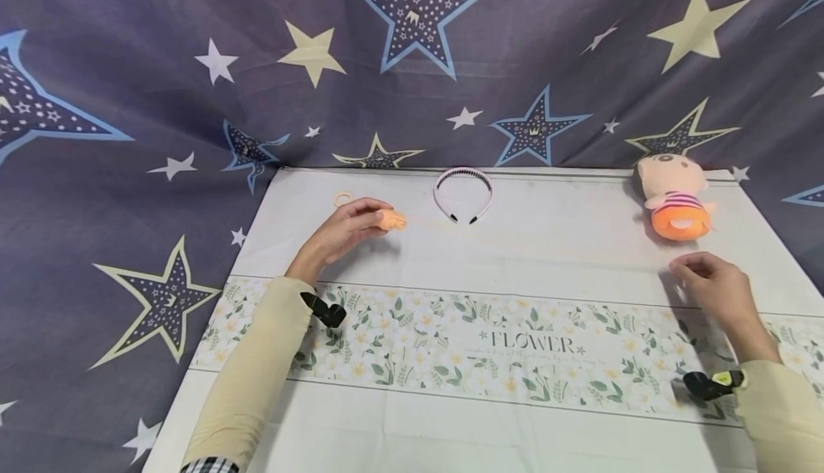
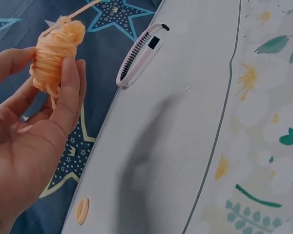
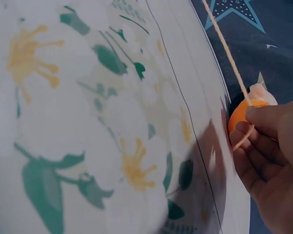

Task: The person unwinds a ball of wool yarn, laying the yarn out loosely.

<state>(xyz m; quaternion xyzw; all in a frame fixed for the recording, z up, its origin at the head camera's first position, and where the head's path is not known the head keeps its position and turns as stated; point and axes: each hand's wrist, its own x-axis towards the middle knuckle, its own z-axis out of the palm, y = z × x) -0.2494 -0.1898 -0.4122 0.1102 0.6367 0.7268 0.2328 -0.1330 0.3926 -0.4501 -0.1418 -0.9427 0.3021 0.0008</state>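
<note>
My left hand (image 1: 352,228) grips a small wound bundle of orange yarn (image 2: 53,61) between thumb and fingers, raised over the left part of the table. From the bundle's top a strand leads away. At the right, my right hand (image 1: 717,288) pinches the strand of yarn (image 3: 229,53) between thumb and forefinger, and a short loose end (image 3: 244,137) hangs below the pinch. The strand stretches across between both hands, faint in the head view. A plush doll (image 1: 681,219) with an orange bottom and striped top lies just beyond my right hand.
A pale pink headband (image 1: 492,190) with dark teeth lies at the table's back middle. Behind my left hand is a small tan ring (image 2: 82,211). The white tablecloth (image 1: 450,423) carries a floral band; a star-patterned curtain (image 1: 412,115) hangs along the back and left.
</note>
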